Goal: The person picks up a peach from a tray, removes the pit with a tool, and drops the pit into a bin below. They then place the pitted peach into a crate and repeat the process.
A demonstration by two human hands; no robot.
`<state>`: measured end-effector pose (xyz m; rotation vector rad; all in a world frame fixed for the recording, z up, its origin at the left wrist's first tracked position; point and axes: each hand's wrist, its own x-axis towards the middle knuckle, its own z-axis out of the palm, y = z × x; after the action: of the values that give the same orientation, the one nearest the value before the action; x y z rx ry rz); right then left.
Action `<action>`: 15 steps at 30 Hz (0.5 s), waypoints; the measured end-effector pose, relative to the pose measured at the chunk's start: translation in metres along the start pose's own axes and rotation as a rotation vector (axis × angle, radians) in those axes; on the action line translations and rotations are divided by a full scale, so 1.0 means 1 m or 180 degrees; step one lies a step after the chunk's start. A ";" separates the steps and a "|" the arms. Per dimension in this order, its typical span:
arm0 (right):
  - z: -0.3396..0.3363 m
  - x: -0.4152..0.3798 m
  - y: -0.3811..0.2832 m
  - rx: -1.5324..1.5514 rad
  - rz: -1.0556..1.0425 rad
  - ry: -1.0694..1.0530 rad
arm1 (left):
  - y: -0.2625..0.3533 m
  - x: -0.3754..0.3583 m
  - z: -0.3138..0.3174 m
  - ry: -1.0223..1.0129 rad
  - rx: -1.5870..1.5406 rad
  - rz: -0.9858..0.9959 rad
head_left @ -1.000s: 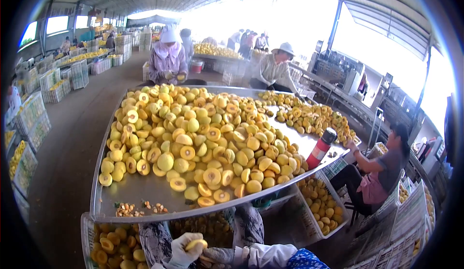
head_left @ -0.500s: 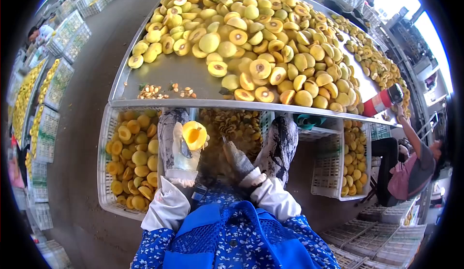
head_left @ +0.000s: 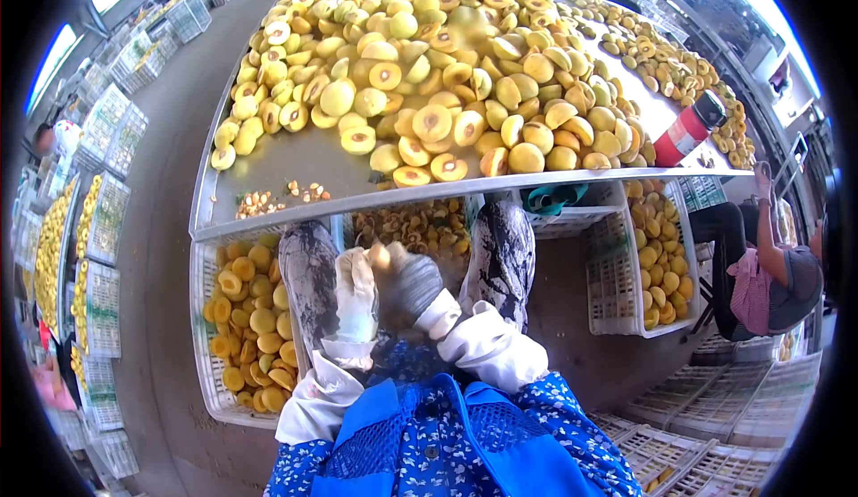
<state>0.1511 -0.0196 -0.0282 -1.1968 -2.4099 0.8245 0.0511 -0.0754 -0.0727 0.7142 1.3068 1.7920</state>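
Observation:
My left hand (head_left: 356, 299), in a whitish glove, is raised between my knees with its fingers curled. My right hand (head_left: 417, 287), in a grey glove, is closed beside it, its fingertips reaching toward the left fingers. A small blurred orange-tan patch (head_left: 382, 256) shows where the hands meet; whether it is fruit or fingertips is unclear. What either hand grips is hidden. Beyond them, a crate of cut fruit pieces (head_left: 420, 225) sits under the metal table (head_left: 295, 213). Halved yellow fruit (head_left: 432, 122) is heaped on top.
A white crate of fruit halves (head_left: 204, 354) stands at my left, another (head_left: 617, 287) at right. Small pits (head_left: 257, 203) and a red bottle (head_left: 681, 136) are on the table. A seated person (head_left: 776, 278) is at far right. Stacked crates (head_left: 107, 273) line the left.
My right hand has come left and up to my left hand. The orange fruit half in my left hand no longer shows clearly. The view has shifted, and the seated person's arm has left the bottle.

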 end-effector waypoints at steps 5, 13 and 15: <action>0.003 -0.015 -0.012 0.2035 -0.0537 0.0436 | 0.046 -0.013 -0.011 0.0350 -0.0567 -0.0859; 0.059 -0.015 0.059 0.3846 0.1345 0.0273 | 0.137 0.082 -0.074 0.0689 0.5260 0.2440; 0.073 -0.013 0.067 0.3347 0.1056 0.0250 | 0.147 0.135 -0.024 0.0123 0.4546 0.2241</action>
<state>0.1624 -0.0235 -0.1275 -1.0953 -1.3120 1.7695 -0.0788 0.0035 0.0586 2.0707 2.5209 1.0119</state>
